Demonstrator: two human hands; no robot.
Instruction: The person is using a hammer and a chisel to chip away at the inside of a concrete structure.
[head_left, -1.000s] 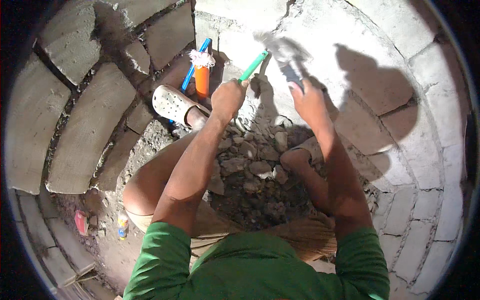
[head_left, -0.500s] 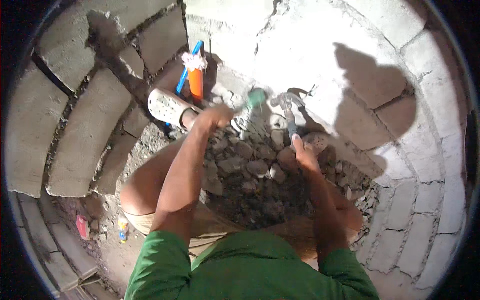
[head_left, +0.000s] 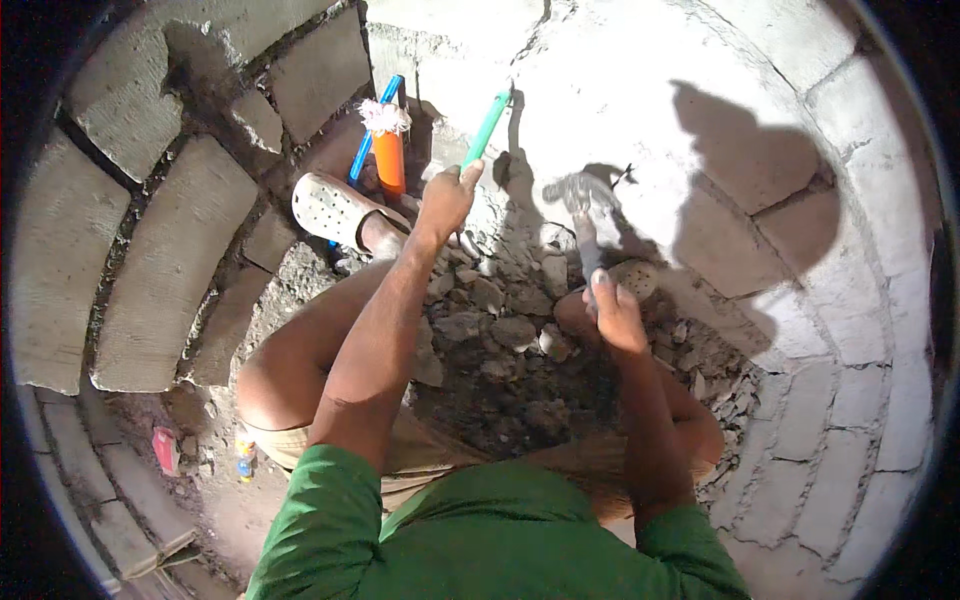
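Note:
My left hand (head_left: 447,203) is closed round a slim green stick-like tool (head_left: 489,122), tilted with its far end up toward the brightly lit pale slab. I cannot make out its exact kind. In my right hand (head_left: 615,315) is a claw hammer (head_left: 586,235), gripped by its dark handle with the head pointing away from me. The hammer's head is raised over broken rubble (head_left: 513,335) that lies between my bent legs. Both hands are apart from each other, and neither tool clearly touches the stones.
An orange cylinder (head_left: 389,163) with pinkish-white fluff on top stands beside a blue bar (head_left: 362,150) and my pale clog (head_left: 328,208). Large grey blocks (head_left: 175,265) curve round on the left. A red piece (head_left: 165,450) and a small bottle (head_left: 245,460) lie at lower left.
My left hand has lifted the green tool from low over the rubble, and it now points up and away. My right hand and the hammer have shifted slightly.

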